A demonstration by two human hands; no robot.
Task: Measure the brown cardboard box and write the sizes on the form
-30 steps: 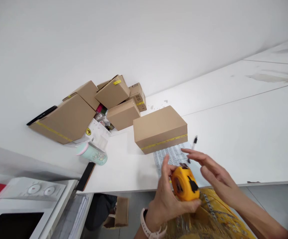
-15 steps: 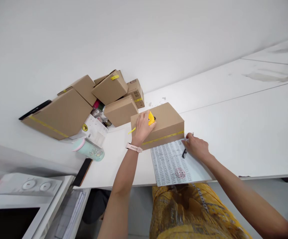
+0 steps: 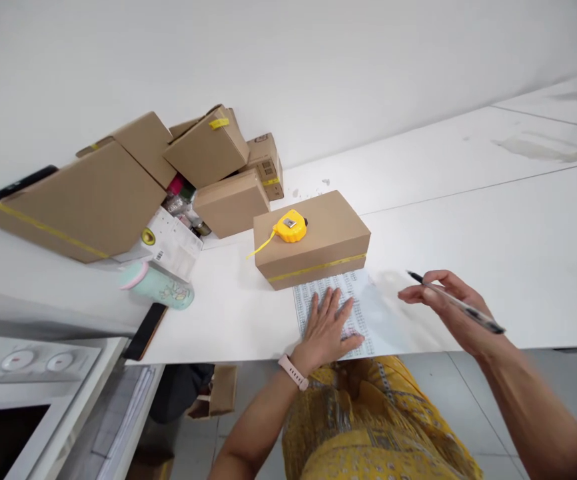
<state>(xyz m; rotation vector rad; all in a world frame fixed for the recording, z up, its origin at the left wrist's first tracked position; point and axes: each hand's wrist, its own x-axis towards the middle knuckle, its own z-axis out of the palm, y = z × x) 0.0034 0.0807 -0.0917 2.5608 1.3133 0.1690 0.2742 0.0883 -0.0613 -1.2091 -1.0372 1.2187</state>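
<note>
My left hand [image 3: 327, 327] lies flat with spread fingers on a printed sheet of paper [image 3: 381, 323] at the table's front edge. In my right hand [image 3: 451, 303], held above the table to the right of the paper, is a pen [image 3: 463, 308], its dark tip pointing up and left. Behind the paper sits a closed cardboard box [image 3: 326, 230] with a yellow strip along its front. On top of that box rests a yellow tape measure [image 3: 291, 227], a short length of its blade hanging out past the left edge. Nothing touches the tape measure.
Several more cardboard boxes [image 3: 231, 203] are piled by the wall at the left. Near them lie a white printed packet [image 3: 176, 243] and a mint-green tumbler [image 3: 161, 287]. A white appliance with knobs [image 3: 33, 363] stands at the lower left. The white table [image 3: 468, 233] stretches right.
My left hand has let go of the tape measure and moved down onto the paper. My right hand has lifted away to the right, now holding the pen.
</note>
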